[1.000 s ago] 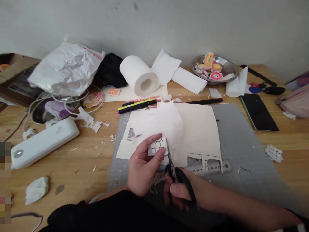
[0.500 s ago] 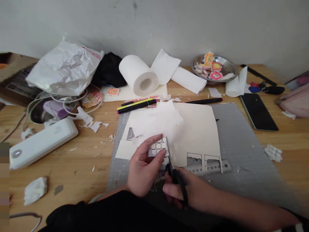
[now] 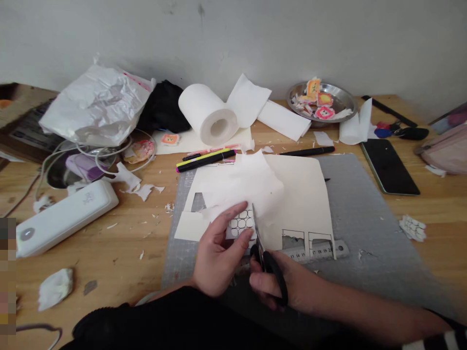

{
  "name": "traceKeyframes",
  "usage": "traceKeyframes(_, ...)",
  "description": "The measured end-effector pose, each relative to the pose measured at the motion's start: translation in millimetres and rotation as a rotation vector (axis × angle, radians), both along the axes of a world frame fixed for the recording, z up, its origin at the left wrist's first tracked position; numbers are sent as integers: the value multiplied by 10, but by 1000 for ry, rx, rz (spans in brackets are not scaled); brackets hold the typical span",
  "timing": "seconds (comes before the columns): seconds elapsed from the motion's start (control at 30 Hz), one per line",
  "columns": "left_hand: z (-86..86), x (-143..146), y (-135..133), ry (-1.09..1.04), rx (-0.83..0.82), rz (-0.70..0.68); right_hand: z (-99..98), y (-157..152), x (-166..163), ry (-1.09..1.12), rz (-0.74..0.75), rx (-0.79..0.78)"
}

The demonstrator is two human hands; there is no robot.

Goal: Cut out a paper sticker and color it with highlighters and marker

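Note:
Between the thumb and fingers of my left hand (image 3: pixel 218 257) is a small piece of paper (image 3: pixel 241 223) with black outlined rounded shapes. My right hand (image 3: pixel 277 279) grips black-handled scissors (image 3: pixel 280 279), whose blades lie along the right edge of that piece. Beneath and beyond it spreads a thin white sheet (image 3: pixel 251 180), over a larger cream sheet (image 3: pixel 302 189) with rectangular cut-outs near its edges. Part of a steel ruler (image 3: pixel 341 249) shows under the cream sheet, on the grey cutting mat (image 3: pixel 368 209).
A paper roll (image 3: pixel 207 114), markers (image 3: pixel 207 160) and a metal plate (image 3: pixel 346 97) with coloured cut-outs stand toward the wall. At right are a phone (image 3: pixel 390 167) and a patterned scrap (image 3: pixel 413 228). A white device (image 3: pixel 67 216) and paper scraps (image 3: pixel 146 191) lie left.
The scissors and both hands have shifted very slightly right in view. The patterned piece stays in my left hand, and the scissor blades remain at its right edge.

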State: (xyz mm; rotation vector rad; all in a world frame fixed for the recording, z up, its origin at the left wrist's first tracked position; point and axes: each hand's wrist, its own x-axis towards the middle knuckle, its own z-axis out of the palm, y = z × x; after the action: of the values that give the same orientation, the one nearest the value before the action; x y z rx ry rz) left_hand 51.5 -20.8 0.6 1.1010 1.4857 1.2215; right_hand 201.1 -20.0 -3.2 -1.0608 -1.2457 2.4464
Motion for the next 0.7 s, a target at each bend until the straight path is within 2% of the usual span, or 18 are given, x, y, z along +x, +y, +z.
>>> traceKeyframes(0.43,1,-25,8,4,0,-70,-72,-13,-9,110,-65,-37)
traceKeyframes(0.7,23,-81,48,17,-3,-148,-9,18,2,143,-107,-101)
